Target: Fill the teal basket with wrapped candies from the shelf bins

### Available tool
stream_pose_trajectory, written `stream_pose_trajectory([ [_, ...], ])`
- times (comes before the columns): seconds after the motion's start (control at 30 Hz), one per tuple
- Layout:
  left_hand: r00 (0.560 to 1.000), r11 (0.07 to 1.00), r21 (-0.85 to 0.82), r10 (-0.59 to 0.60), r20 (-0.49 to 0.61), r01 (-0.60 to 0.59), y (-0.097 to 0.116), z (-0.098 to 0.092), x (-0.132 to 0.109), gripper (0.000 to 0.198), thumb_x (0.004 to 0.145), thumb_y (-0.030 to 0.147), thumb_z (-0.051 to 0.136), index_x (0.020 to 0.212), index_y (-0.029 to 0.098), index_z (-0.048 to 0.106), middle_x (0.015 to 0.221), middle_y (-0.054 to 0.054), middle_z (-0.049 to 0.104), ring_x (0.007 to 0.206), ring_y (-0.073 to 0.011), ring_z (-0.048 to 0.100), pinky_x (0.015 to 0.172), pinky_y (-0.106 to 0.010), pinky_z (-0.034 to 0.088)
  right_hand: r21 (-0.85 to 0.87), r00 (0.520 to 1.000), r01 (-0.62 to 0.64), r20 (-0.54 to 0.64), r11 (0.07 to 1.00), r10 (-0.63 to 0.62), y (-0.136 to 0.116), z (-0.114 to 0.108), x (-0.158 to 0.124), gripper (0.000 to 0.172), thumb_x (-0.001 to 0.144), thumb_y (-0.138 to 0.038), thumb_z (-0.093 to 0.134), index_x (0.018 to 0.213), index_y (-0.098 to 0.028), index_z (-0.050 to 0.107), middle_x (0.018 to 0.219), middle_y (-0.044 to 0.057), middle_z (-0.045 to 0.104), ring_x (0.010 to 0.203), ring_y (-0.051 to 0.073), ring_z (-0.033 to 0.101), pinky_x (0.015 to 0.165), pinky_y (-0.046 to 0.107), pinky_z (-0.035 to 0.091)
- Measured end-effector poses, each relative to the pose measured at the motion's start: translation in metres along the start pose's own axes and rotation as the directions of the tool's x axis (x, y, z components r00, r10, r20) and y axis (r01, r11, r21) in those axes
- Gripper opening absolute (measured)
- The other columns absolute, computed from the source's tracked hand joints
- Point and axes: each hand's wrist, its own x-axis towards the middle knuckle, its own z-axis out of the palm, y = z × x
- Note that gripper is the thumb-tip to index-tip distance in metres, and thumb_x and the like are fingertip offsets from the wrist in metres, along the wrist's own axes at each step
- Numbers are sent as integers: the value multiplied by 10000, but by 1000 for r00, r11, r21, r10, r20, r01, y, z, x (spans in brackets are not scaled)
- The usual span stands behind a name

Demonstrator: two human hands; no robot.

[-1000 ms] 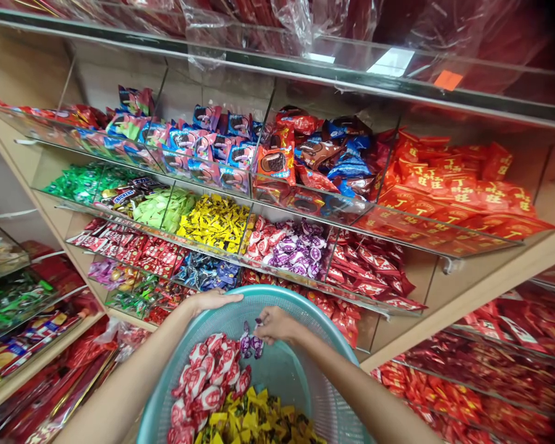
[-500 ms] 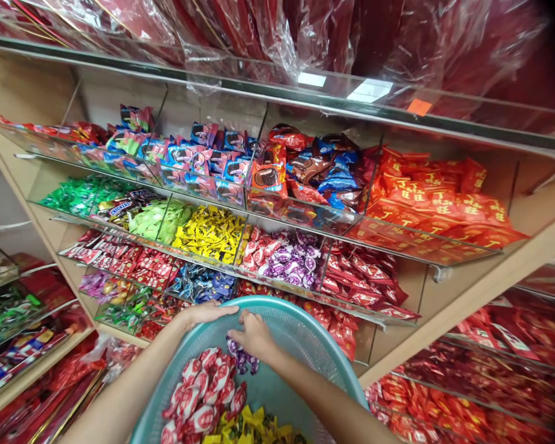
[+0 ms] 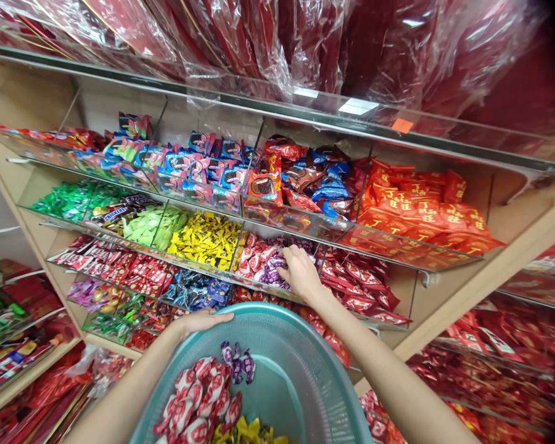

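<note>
My left hand (image 3: 206, 321) is closed on the rim of a teal plastic basket (image 3: 333, 394), its thumb lying along the edge. In the basket are red-and-white wrapped candies (image 3: 198, 394), a few purple-wrapped candies (image 3: 237, 362) and yellow-wrapped candies (image 3: 247, 431). Beyond the far rim, my right hand (image 3: 300, 269) is over the shelf compartment of purple candies (image 3: 274, 271), thumb and fingers apart, fingertips down among the wrappers. Red-and-white candies (image 3: 253, 256) lie just left of it in the same row.
Clear panels (image 3: 300, 225) front the tilted shelf rows. Yellow candies (image 3: 206, 240) and light green candies (image 3: 155, 223) fill compartments to the left, red packets (image 3: 361, 277) to the right. Orange-red packets (image 3: 420, 203) lie above. Plastic-wrapped red goods (image 3: 259, 43) cover the top.
My right hand has left the basket, where purple candies now lie loose, and moved up and right to the purple candy compartment. My left hand stays on the rim.
</note>
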Motion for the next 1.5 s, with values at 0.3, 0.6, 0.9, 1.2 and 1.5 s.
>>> stream_pose_trajectory([
  [0.3,1000,999,33,-4,-28,5,-10,-5,10,612,505,619,621,860,121,625,909,-111,679,809,-250,636,617,-277,517,-72,1000,8,23,997,-7,7,17,15,200,758,-224,522,940,-175,456,933,62,555,870,203,446,704,295,312],
  [0.6,1000,997,74,-5,-14,6,-7,-5,8,672,456,650,616,860,114,634,914,-106,677,833,-255,624,660,-278,502,283,983,73,-185,956,-20,-3,-18,-3,247,767,-296,527,984,-206,451,939,37,565,856,200,466,736,309,355],
  [0.9,988,992,125,-6,-151,25,-16,-7,16,656,480,629,623,904,130,600,855,-94,684,768,-242,631,577,-258,484,591,969,34,177,806,-170,-57,48,-76,266,748,-281,549,989,-228,450,885,5,536,828,159,476,704,263,364],
  [1.2,998,998,65,-2,-64,6,-8,-2,8,666,467,646,617,852,104,634,856,-112,683,730,-238,633,563,-275,486,459,850,-328,525,826,46,-51,137,-102,270,681,-311,584,895,-212,453,719,-30,538,694,135,499,592,217,314],
  [1.5,999,998,67,20,-35,-17,-12,-4,11,638,477,647,612,801,98,646,822,-120,687,656,-226,635,528,-266,480,322,832,-263,552,909,45,-61,138,-107,255,746,-380,515,923,-196,510,880,45,601,841,193,543,671,265,346],
])
